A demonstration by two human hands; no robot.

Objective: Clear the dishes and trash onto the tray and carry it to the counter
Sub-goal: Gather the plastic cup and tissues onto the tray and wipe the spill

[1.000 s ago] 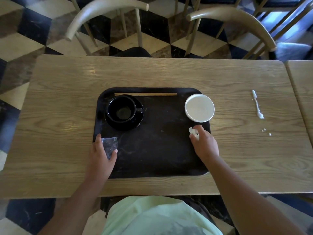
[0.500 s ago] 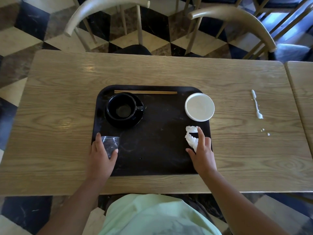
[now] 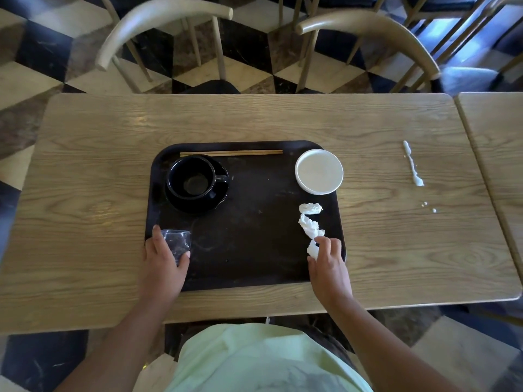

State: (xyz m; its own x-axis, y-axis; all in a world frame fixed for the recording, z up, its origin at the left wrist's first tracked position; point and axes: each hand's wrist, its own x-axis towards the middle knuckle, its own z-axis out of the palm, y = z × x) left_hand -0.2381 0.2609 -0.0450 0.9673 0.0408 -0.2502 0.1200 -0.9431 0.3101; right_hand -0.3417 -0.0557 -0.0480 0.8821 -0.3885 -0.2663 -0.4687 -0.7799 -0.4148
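A black tray (image 3: pixel 254 267) lies on the wooden table (image 3: pixel 85 193). On it stand a black cup on a black saucer (image 3: pixel 196 183), a pair of wooden chopsticks (image 3: pixel 230 153) along the far rim, and a white round dish (image 3: pixel 319 171) at the far right corner. A crumpled white napkin (image 3: pixel 308 222) stretches across the tray's right side. My right hand (image 3: pixel 329 267) pinches its near end between thumb and forefinger. At the tray's left edge, my left hand (image 3: pixel 164 264) holds a crumpled clear plastic wrapper (image 3: pixel 177 241) down on the tray.
A streak of white spill (image 3: pixel 413 165) and a few drops (image 3: pixel 428 207) mark the table's right part. A second table (image 3: pixel 498 154) adjoins on the right. Two curved-back chairs (image 3: pixel 158 21) (image 3: pixel 376 26) stand across the table on a chequered floor.
My right hand has drawn back toward me along the tray, and the white napkin has come out of its fist and unrolled into a strip. The left hand has stayed on the wrapper.
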